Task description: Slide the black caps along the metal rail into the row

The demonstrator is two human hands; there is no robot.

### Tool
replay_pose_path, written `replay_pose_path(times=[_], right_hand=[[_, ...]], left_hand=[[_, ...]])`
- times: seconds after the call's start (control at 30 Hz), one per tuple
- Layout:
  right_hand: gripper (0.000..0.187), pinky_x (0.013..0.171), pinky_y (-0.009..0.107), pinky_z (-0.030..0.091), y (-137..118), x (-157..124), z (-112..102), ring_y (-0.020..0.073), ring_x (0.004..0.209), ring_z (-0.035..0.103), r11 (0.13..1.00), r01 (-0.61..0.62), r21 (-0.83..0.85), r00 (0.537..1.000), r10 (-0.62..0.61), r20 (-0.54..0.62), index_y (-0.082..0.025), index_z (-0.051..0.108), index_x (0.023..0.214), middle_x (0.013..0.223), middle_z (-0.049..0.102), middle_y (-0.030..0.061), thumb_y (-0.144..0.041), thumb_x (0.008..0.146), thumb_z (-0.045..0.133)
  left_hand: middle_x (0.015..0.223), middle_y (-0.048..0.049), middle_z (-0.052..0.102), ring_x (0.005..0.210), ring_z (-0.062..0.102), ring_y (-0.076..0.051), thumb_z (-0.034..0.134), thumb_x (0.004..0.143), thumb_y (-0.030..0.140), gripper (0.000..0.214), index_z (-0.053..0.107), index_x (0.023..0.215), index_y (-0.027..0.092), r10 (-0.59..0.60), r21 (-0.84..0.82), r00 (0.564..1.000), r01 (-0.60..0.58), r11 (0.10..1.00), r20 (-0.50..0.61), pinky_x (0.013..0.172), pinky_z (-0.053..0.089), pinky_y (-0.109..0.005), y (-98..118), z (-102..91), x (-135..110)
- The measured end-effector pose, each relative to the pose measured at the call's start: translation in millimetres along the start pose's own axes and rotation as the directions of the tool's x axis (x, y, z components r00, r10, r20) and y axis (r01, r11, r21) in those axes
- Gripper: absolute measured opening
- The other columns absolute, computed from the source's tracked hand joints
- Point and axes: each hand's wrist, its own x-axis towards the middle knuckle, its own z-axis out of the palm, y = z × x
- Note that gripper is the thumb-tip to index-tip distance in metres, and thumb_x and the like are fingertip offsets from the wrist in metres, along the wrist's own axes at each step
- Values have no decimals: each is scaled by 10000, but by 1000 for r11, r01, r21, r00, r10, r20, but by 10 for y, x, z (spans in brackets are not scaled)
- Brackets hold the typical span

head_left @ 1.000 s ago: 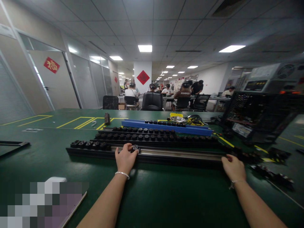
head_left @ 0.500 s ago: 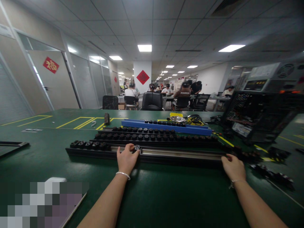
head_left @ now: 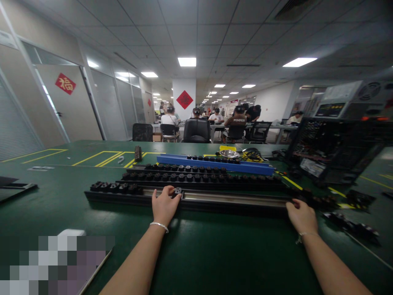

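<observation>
A long black rail [head_left: 233,208] with a bare metal channel lies crosswise in front of me. Several black socket-like modules [head_left: 114,187] sit in a row at its left end. My left hand [head_left: 164,205] has its fingers bent around one small black module [head_left: 178,191] in the channel, left of the rail's middle. Part of that module is hidden by the fingers. At the rail's right end, my right hand [head_left: 302,215] is closed with thumb and index finger on the end of the rail; its other fingers are curled under.
Behind the rail stand more module-filled black rails [head_left: 190,178] and a blue rail [head_left: 254,167]. Loose modules [head_left: 353,227] lie at right, near an open computer case [head_left: 325,143]. A metal dish [head_left: 229,154] sits at the back. A black frame [head_left: 21,191] is at left. People sit beyond.
Both hands stay almost where they were, with the module under my left hand barely shifted. A dark shape now shows at the left edge by the black frame.
</observation>
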Motion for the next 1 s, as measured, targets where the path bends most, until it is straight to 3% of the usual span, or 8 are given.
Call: replay_pose_path(times=[0.43, 0.7, 1.0], right_hand=[[507, 928, 435, 408, -65, -36, -49, 308, 1064, 501, 999, -39, 5, 999, 38, 31, -135, 578, 1120, 1017, 568, 142, -410, 720, 431], [517, 908, 431, 411, -44, -21, -44, 303, 1035, 511, 999, -37, 25, 999, 36, 39, -123, 576, 1123, 1012, 569, 145, -414, 718, 440], [494, 923, 430, 405, -15, -1, -9, 309, 1048, 507, 1000, -7, 25, 1000, 7, 7, -112, 592, 1096, 989, 585, 151, -382, 709, 444]], left_hand=[[924, -10, 721, 944, 645, -181, 567, 755, 423, 265, 562, 959, 253, 39, -9, 999, -39, 999, 3, 1107, 159, -442, -12, 21, -4], [1130, -55, 659, 1163, 502, -244, 584, 750, 467, 398, 594, 1088, 257, 107, 150, 992, -96, 984, -63, 1089, 195, -485, -42, 65, 2], [1312, -29, 545, 1306, 357, -262, 349, 851, 597, 525, 569, 1197, 271, 153, 303, 985, -171, 938, 83, 1090, 127, -571, -68, 75, -16]])
